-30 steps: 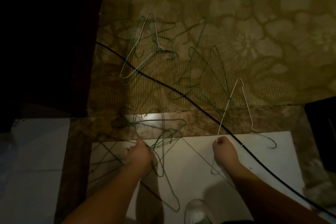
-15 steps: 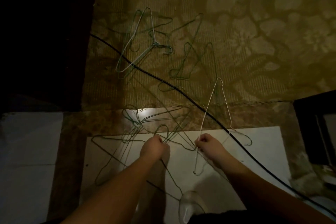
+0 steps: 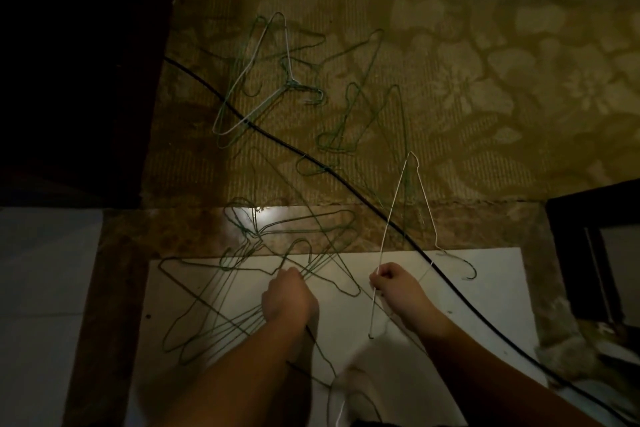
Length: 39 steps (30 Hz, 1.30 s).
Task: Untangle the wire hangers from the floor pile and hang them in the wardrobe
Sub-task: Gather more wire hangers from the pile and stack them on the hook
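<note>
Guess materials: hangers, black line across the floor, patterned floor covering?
Hangers: thin bent wire, probably coated steel, green in the left hand's bundle, white in the right hand's one. Cable: matte black, likely rubber or plastic sheathing. Carpet: ribbed woven pile, floral pattern.

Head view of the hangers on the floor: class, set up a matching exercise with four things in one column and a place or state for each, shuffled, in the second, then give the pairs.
Things
1. white hanger
2. bunch of green hangers
3. black cable
4. white and green hangers

Places or states
A. runs diagonally across the floor
B. lying untouched on the patterned carpet
C. gripped by the left hand
D. pinched by the right hand

Pairs: 1-D, 2-C, 3-A, 4-B
</note>
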### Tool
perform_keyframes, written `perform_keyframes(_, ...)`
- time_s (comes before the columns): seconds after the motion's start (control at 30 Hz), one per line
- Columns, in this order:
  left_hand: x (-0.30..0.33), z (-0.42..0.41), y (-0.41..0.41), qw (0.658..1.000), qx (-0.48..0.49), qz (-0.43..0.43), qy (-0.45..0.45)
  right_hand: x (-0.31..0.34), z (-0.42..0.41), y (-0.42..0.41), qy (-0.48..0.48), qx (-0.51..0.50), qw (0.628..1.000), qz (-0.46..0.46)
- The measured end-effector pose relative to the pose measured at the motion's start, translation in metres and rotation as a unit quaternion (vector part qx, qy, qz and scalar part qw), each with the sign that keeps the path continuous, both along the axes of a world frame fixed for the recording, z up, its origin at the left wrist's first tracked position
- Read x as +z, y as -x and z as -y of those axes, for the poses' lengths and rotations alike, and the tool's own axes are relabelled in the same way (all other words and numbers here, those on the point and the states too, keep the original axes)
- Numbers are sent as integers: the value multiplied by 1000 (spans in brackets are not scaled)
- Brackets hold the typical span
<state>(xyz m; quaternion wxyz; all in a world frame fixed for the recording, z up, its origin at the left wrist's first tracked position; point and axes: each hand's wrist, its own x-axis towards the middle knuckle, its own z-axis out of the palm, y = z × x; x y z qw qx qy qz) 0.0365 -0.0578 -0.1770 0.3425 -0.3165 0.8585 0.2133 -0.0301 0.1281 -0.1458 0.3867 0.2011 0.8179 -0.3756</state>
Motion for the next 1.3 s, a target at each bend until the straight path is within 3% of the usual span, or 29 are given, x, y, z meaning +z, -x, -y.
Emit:
perform_keyframes(0.23,-6,16,-6,992,122,29,-22,3,1,3,-20,23,1000,-5)
perform_keyframes(0.5,-3,11,1,985,164,52,17,3,-8,6,-43,55,997,-14)
perform_keyframes(0.67,0,18,3,974,219,45,-36,-3,2,7,-58,77,995,7)
perform_keyframes(0.83,-6,16,4,960,274,53,-16,-17,32,-3,-121,188,975,11)
perform_keyframes(1.1,-4,7,20,890,443,-28,-105,-31,57,-29,-186,264,946,-19)
perform_keyframes(1.2,-9,3,18,889,450,-29,-80,-33,56,-27,-152,280,948,28)
perform_keyframes(1.3,-9,-4,14,913,408,-15,-24,-30,54,-32,-132,307,941,62)
